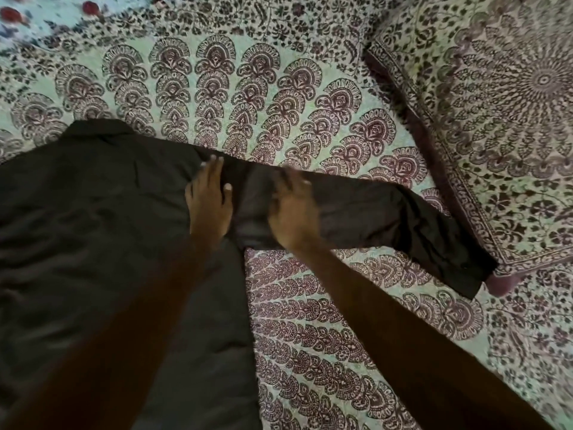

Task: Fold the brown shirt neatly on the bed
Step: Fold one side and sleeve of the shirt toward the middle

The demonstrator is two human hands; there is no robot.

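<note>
Brown shirt [93, 212] lies spread on the bed [310, 321], my left hand [209, 200] flat and open at the shoulder to pin it, my right hand [293, 212] open on the outstretched sleeve [387, 218], likely smoothing it before folding.

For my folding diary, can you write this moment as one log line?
step: sleeve not yet folded in | brown shirt: spread on bed | left hand: flat on shoulder | right hand: flat on sleeve
</note>
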